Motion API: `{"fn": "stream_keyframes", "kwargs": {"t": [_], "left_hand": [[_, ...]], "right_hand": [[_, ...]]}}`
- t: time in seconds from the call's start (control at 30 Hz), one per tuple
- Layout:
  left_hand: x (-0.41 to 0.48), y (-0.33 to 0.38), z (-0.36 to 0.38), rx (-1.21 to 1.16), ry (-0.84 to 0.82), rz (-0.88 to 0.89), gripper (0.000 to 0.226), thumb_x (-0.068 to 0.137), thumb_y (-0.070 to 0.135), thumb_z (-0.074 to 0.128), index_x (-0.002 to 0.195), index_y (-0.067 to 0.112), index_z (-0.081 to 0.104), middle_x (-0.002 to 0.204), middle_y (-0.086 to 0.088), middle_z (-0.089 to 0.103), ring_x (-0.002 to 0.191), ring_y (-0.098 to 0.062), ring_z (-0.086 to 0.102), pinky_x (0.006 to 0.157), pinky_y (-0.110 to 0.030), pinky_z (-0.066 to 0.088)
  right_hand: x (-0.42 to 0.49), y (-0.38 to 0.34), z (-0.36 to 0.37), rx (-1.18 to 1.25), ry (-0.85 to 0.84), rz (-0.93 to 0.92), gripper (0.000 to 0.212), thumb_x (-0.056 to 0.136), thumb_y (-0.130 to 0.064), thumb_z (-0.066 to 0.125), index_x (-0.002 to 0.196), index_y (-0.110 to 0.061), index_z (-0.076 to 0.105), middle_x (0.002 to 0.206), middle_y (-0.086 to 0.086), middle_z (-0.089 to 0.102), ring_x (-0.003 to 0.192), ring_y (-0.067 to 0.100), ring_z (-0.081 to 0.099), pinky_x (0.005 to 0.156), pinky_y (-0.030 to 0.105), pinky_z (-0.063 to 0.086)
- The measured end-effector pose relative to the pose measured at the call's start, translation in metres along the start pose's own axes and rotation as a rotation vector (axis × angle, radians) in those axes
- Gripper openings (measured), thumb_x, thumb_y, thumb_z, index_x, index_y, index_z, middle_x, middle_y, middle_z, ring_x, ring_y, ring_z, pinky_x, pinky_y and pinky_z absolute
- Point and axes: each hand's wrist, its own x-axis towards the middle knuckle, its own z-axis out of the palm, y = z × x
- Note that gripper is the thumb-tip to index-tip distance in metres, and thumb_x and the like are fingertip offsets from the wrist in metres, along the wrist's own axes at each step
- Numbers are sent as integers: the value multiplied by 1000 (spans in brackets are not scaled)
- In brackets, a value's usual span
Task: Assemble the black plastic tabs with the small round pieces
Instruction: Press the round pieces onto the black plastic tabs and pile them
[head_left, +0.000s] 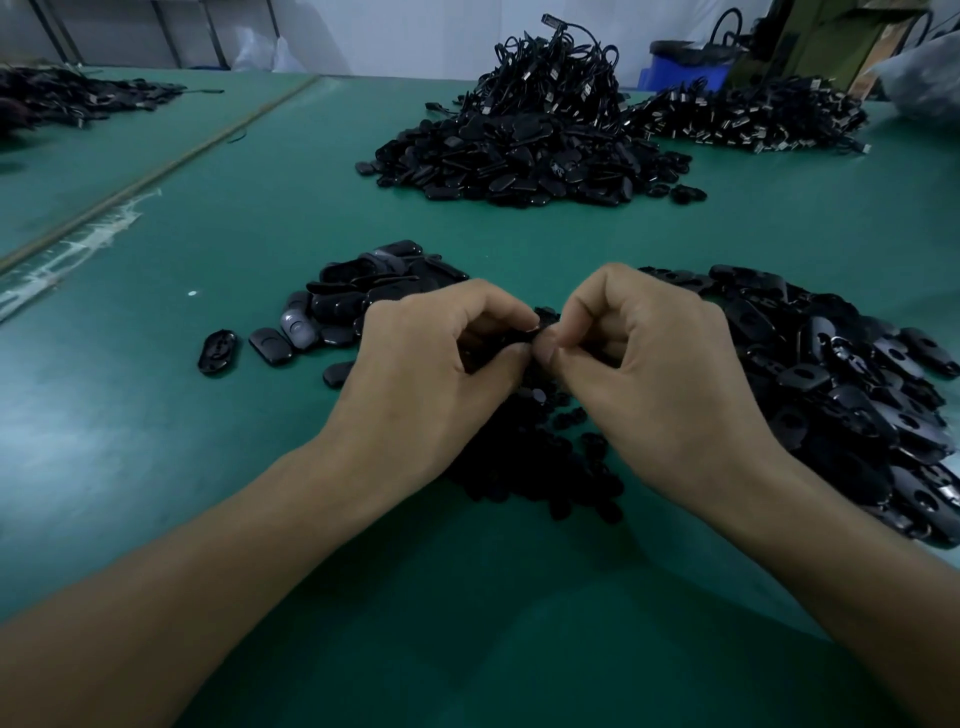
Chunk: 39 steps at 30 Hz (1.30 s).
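My left hand (426, 374) and my right hand (654, 374) meet fingertip to fingertip over the green table (156, 467). Between them they pinch a black plastic tab (537, 332), mostly hidden by my fingers. I cannot tell whether a round piece is held there as well. Under and between my hands lies a heap of small round black pieces (545, 467). A pile of oval black tabs (841, 395) spreads to the right of my right hand. A smaller group of oval tabs (343, 306) lies beyond my left hand.
A large mound of black oval parts (519, 161) topped with black cords (556, 78) stands at the table's far middle. More cords with metal ends (753, 119) lie far right. Another dark pile (67, 98) is far left. A blue bin (685, 67) stands behind.
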Motion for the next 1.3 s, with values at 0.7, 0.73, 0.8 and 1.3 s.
{"fn": "stream_keyframes", "kwargs": {"t": [0.7,0.73,0.8,1.3], "left_hand": [[7,-3,-6,-355,-101,-311,26,83,1,77,92,24,72,79,3,77,69,-14,73,69,-28,60],[7,-3,-5,-365,-96,-324,25,82,0,78,91,23,72,78,2,77,68,-14,73,68,-27,59],[7,-3,-5,-389,-88,-341,23,81,-1,79,87,20,71,76,-1,77,68,-17,74,66,-25,59],[8,1,-8,-472,-131,-405,16,80,-2,78,85,12,72,75,-8,77,61,-11,72,58,-17,55]], "right_hand": [[10,18,-1,267,-142,99,21,85,-10,76,85,-30,70,79,-8,75,75,10,72,77,33,59],[10,18,-1,279,-144,110,20,85,-10,76,85,-30,70,78,-7,75,74,10,71,75,32,59],[9,19,-2,289,-148,120,18,85,-11,77,84,-28,70,78,-6,75,73,10,71,73,29,58],[11,15,2,230,-103,178,7,72,-29,74,75,-25,69,70,-10,73,65,7,67,68,35,57]]}}
